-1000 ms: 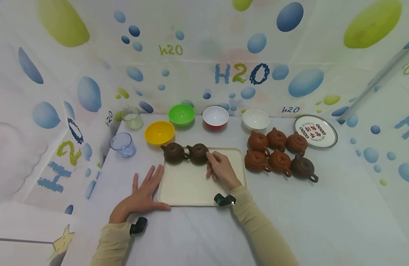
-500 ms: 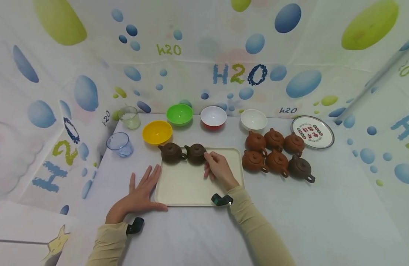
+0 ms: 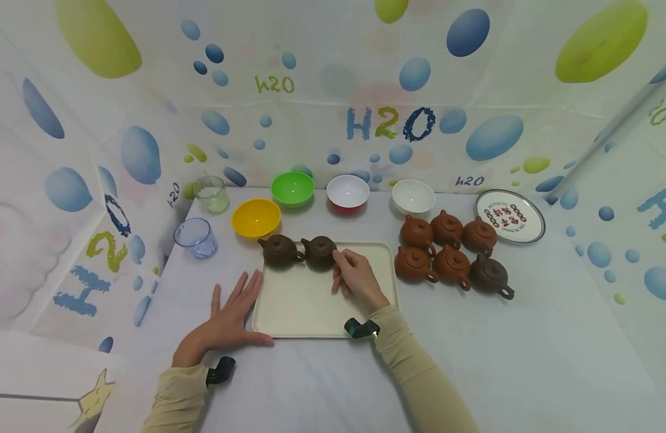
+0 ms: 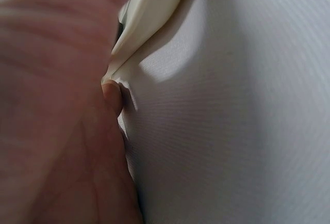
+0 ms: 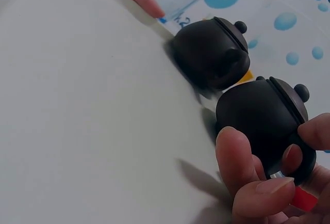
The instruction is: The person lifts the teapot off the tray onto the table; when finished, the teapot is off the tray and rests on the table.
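Note:
Two dark brown teapots stand side by side at the back left of a cream tray (image 3: 311,307). The right-hand teapot (image 3: 319,252) is held by its handle in my right hand (image 3: 360,279); in the right wrist view a fingertip (image 5: 293,158) shows through the handle loop. The other teapot (image 3: 280,251) sits just to its left, spout pointing left. My left hand (image 3: 230,319) lies with fingers spread at the tray's left edge, thumb by the front left corner. The left wrist view shows mostly palm, the tray's rim (image 4: 154,12) and white cloth.
Right of the tray stand several reddish-brown teapots (image 3: 414,263) and one dark teapot (image 3: 491,274). Behind are yellow (image 3: 255,218), green (image 3: 292,189), red-and-white (image 3: 348,193) and white (image 3: 413,196) bowls. Two glasses (image 3: 196,237) stand left; an oval plate (image 3: 510,215) lies back right.
The head view has shifted slightly. Both hands and the teapots keep their places relative to the tray.

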`<state>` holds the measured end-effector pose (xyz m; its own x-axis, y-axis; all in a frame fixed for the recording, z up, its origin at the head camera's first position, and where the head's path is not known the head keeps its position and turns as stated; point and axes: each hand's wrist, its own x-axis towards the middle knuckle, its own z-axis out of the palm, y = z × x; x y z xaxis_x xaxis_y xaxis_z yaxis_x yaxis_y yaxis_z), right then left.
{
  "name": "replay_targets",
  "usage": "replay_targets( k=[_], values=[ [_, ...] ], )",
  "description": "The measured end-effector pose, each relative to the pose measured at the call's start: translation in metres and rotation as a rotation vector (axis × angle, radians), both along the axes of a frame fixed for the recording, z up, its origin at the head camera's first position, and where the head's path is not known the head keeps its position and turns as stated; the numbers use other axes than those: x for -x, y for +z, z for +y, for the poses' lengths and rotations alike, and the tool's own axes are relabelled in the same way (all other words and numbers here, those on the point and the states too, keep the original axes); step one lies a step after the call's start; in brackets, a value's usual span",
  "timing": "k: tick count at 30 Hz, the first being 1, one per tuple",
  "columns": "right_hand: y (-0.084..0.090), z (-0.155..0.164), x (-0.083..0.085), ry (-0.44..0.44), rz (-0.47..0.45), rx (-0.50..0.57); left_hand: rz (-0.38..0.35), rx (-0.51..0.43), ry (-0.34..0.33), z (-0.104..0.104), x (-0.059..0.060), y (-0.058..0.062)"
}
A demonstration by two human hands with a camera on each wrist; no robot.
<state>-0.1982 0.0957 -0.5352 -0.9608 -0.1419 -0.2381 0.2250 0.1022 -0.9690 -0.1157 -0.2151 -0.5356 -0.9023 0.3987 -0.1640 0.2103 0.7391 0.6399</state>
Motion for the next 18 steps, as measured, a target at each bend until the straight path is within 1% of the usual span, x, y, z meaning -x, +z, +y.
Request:
replay_targets(
  k=[2, 8, 13, 15, 18],
  values=[
    [-0.001, 0.0005, -0.0004, 0.002, -0.001, -0.001, -0.004, 0.013, 0.001, 0.0004, -0.0001, -0.0006],
    [-0.0019, 0.0008, -0.0019, 0.007, 0.01, 0.0, -0.033, 0.057, 0.005, 0.0023, -0.0007, 0.0043],
    [-0.0032, 0.0006, -0.0018, 0.007, 0.012, 0.0, -0.044, 0.058, 0.005, 0.003, -0.0016, 0.0066],
    [-0.0028, 0.0005, -0.0016, 0.006, 0.014, -0.002, -0.038, 0.044, 0.004, 0.0023, -0.0012, 0.0054],
    [-0.0012, 0.0006, -0.0015, 0.006, 0.02, -0.008, -0.023, 0.042, 0.004, -0.0002, 0.0007, -0.0018]
  ],
)
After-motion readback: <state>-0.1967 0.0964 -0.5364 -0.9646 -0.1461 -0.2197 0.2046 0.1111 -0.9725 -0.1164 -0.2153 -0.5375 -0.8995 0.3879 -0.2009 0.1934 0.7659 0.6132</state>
